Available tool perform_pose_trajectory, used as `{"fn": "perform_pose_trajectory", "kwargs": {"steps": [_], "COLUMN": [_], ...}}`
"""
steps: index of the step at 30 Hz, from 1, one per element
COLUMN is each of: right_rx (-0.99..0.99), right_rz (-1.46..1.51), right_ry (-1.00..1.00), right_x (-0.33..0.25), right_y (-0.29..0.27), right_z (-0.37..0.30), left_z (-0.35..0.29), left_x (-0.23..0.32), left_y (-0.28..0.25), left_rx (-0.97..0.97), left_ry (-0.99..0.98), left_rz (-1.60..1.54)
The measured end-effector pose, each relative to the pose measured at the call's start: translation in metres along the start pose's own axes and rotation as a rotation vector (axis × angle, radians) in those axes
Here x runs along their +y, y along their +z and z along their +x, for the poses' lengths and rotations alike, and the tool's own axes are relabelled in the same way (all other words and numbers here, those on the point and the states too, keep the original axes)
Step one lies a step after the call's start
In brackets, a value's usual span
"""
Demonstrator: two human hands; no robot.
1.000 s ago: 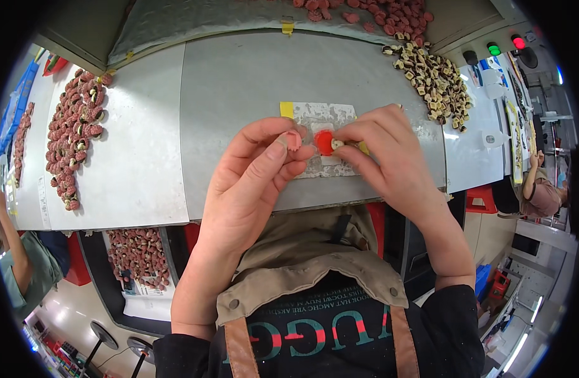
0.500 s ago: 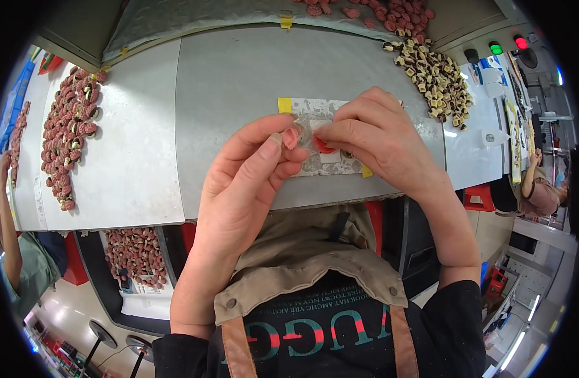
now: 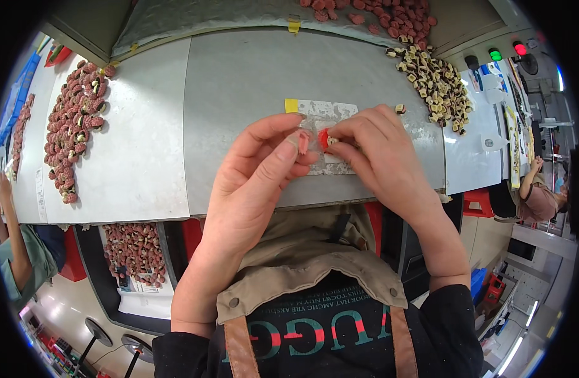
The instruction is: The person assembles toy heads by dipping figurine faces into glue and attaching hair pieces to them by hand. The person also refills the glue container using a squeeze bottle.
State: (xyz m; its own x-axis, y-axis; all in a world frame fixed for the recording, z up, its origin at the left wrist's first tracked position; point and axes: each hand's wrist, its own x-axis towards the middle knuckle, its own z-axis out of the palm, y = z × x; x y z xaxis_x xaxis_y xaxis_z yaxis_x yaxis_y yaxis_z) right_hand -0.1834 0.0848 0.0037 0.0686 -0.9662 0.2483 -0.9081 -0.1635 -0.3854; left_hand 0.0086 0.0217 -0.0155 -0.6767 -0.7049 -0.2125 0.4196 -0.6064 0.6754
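Between the thumb and fingertips of my left hand [image 3: 254, 167] is a small pink ridged piece [image 3: 303, 142], hollow or cup-like in look. Close by on its right, my right hand [image 3: 384, 154] pinches a small bright red piece [image 3: 324, 138]. A pale bit [image 3: 331, 141] shows beside the red piece at my right fingertips; its kind I cannot make out. Both hands are above a worn white board [image 3: 327, 109] with yellow tape at its corner, and they partly cover it. One cream-and-dark piece [image 3: 400, 109] lies alone beyond my right hand.
Cream-and-dark pieces [image 3: 437, 88] are heaped at the back right, with pink pieces [image 3: 406, 19] behind them. Finished-looking pink clusters [image 3: 75, 132] lie at the left. Below the grey table [image 3: 239, 75], an open drawer [image 3: 100, 277] holds more. People are at both sides.
My right hand has shifted slightly, and the pale bit now shows beside the red piece. The pink piece in my left hand has turned. The lone cream-and-dark piece has come into full view.
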Motion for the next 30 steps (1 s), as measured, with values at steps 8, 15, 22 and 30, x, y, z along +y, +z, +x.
{"fn": "perform_pose_trajectory", "kwargs": {"steps": [8, 15, 22, 30], "right_rx": [0.222, 0.338, 0.433, 0.443], "right_rz": [1.105, 0.625, 0.410, 0.356], "right_ry": [0.431, 0.064, -0.030, -0.046], "right_x": [-0.025, -0.024, -0.026, -0.021], "right_y": [0.009, 0.024, 0.026, 0.025], "right_z": [-0.009, -0.005, 0.000, -0.002], "left_z": [0.001, 0.001, 0.001, 0.001], "left_x": [0.008, 0.009, 0.000, -0.009], "left_y": [0.007, 0.006, 0.008, 0.008], "left_rx": [0.015, -0.042, -0.043, -0.028], "left_ry": [-0.096, -0.097, 0.019, 0.351], "left_rz": [0.146, 0.087, 0.068, 0.300]}}
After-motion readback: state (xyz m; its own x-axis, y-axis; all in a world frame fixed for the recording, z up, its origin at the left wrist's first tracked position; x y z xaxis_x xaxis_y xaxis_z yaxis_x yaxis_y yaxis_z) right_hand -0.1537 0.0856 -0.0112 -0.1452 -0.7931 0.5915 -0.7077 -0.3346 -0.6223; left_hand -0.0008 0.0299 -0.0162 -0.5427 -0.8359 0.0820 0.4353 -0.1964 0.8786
